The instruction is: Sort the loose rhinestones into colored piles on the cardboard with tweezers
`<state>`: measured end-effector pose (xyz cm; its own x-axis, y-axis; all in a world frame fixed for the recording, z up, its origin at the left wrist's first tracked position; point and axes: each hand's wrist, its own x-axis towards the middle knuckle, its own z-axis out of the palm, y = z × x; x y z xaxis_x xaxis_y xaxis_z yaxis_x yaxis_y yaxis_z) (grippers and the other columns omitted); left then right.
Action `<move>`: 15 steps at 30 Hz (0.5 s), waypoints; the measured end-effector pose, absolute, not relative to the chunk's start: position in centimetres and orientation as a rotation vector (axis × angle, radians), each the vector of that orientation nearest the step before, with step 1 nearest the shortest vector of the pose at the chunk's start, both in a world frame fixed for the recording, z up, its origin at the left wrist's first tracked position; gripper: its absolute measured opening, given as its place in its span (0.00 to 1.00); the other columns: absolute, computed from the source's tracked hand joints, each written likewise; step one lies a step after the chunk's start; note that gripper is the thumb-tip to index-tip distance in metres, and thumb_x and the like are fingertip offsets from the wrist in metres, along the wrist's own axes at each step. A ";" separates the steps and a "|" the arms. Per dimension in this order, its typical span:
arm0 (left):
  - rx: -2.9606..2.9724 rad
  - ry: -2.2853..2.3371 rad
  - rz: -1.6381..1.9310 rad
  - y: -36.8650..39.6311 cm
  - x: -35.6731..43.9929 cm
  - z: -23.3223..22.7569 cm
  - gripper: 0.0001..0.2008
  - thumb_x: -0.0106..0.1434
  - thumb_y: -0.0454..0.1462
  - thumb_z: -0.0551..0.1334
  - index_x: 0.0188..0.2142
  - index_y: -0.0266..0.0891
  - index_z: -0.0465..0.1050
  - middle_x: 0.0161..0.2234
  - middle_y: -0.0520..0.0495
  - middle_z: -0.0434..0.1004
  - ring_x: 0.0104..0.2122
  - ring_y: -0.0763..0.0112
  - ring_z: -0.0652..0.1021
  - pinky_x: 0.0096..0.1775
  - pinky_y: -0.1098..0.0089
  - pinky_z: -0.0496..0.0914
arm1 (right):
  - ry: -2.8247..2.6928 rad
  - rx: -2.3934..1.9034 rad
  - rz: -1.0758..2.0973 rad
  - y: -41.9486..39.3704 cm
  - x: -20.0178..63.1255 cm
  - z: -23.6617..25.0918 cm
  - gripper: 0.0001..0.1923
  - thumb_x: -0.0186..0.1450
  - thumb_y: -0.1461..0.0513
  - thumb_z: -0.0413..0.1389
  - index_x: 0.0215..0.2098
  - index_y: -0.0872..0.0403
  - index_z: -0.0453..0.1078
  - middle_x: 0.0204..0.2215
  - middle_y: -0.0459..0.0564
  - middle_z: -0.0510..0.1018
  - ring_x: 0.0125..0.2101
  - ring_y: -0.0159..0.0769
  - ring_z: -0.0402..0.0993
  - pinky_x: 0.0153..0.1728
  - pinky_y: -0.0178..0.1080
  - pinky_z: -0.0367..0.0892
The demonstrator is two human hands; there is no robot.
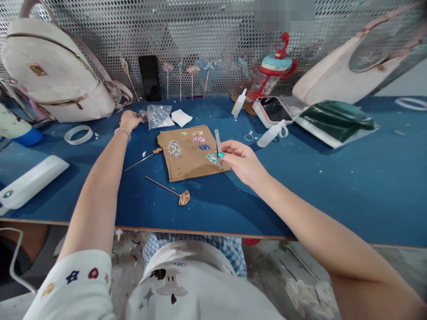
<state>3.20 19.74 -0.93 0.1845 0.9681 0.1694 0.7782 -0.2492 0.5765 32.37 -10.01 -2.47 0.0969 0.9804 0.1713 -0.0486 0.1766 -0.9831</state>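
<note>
At the back left, my left hand (129, 121) has its fingers drawn together beside a clear plastic bag (159, 116); what they pinch is too small to make out. Tweezers (218, 141) stand nearly upright in my right hand (242, 161), gripped between thumb and fingers, tips down by teal sequins (211, 158). These lie on a cardboard piece (187, 166) with silvery sequins (174, 149), pink sequins (199, 139) and blue sequins (204, 147). One gold hairpin (143, 159) rests against the cardboard's left edge; a fan-headed hairpin (184, 198) lies in front.
Several decorated hairpins (192, 78) and a black phone (150, 79) lean along the perforated metal back. Glue bottles (239, 104), a pink-cased phone (271, 111), a tumbler (271, 73) and a green packet (336, 120) stand right. A backpack (56, 66), tape roll (78, 134) and white device (35, 182) are left.
</note>
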 end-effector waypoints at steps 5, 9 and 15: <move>2.011 1.729 0.861 19.7 3.0 -0.5 0.12 0.63 0.39 0.64 0.41 0.29 0.72 0.34 0.48 0.77 0.37 0.71 0.74 0.43 0.70 0.69 | -1.167 -1.080 1.015 -10.1 32.5 -2.1 0.12 0.53 0.57 0.65 0.34 0.49 0.72 0.30 0.43 0.76 0.32 0.32 0.73 0.38 0.40 0.71; 1.979 1.710 0.930 19.6 3.0 0.2 0.10 0.70 0.36 0.57 0.44 0.28 0.69 0.33 0.54 0.75 0.33 0.82 0.70 0.43 0.72 0.69 | -1.144 -1.059 1.045 -10.1 32.4 -2.1 0.11 0.52 0.57 0.66 0.33 0.49 0.73 0.29 0.42 0.77 0.31 0.31 0.73 0.38 0.39 0.71; 2.097 1.654 1.010 19.0 3.2 2.2 0.13 0.75 0.38 0.51 0.47 0.28 0.67 0.43 0.49 0.75 0.37 0.80 0.71 0.42 0.71 0.68 | -1.180 -1.058 1.080 -10.2 32.2 -2.3 0.12 0.52 0.55 0.66 0.33 0.49 0.73 0.30 0.44 0.78 0.32 0.33 0.73 0.38 0.40 0.70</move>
<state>3.21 19.01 2.18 0.0972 0.9333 0.3456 0.7338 -0.3018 0.6087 32.17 -10.16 -2.28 0.0675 0.9844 0.1622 -0.0743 0.1671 -0.9831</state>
